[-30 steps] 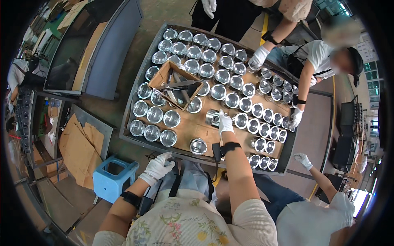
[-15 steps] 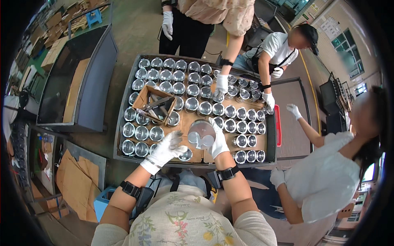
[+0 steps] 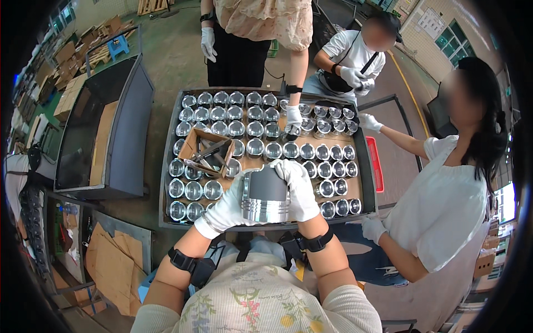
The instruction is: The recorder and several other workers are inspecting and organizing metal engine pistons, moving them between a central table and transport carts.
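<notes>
Between my gloved hands is a piston (image 3: 267,191), held above the near side of the crate. Its dark-coated skirt faces up, and the shiny ring grooves sit at the end nearer my body. My left hand (image 3: 229,201) grips it along the left side. The fingers of my right hand (image 3: 300,188) wrap its right side and far end. Beneath and beyond stand rows of silver pistons (image 3: 255,147) on brown cardboard. A small cardboard box (image 3: 190,145) of tools, dark and pen-like, rests among them beyond my left hand.
The shallow crate (image 3: 165,188) has a raised dark rim. Across it, a co-worker's gloved hand (image 3: 293,119) reaches among the pistons. Another person (image 3: 355,61) at far right holds a piston; a third (image 3: 438,205) stands at right beside a red tray (image 3: 375,164). A metal bin (image 3: 119,127) stands left.
The piston has turned from its round end to its side. My left hand has closed on it. The far-right co-worker has lifted a piston from the crate, and the view has shifted slightly.
</notes>
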`<state>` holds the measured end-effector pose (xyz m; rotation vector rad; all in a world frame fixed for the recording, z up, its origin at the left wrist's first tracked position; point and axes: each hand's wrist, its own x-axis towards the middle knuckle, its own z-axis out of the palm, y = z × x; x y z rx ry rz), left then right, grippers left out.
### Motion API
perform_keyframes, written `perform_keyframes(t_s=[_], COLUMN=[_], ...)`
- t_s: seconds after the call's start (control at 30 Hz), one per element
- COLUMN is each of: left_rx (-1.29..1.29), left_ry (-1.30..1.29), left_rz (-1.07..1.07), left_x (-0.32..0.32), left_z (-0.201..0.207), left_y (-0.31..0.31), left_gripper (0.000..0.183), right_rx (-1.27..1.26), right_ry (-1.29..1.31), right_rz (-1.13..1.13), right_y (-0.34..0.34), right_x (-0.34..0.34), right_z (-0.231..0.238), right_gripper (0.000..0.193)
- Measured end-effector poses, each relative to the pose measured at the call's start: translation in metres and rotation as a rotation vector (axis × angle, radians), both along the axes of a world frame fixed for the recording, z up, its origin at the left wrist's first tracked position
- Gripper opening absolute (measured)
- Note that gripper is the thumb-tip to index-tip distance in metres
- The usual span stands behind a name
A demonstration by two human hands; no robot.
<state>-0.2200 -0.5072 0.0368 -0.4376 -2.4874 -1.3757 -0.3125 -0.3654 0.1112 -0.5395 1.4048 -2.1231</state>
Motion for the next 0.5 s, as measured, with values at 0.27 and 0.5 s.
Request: perform_keyframes(t_s=[0.27, 0.5], left_rx=[0.657, -0.027], left_ry=[0.013, 0.196], left_rz=[0.055, 0.388], left_x=[0.01, 0.008], left_z=[0.027, 0.061], left_y=[-0.006, -0.007], left_gripper=[0.1, 0.089], right_rx=[0.017, 0.376], right_ry=[-0.001, 0.016], right_rz=[0.031, -0.194], right_y=[-0.009, -0.027], right_x=[-0.002, 0.019], right_z=[-0.015, -0.035], right_gripper=[0.036, 0.045])
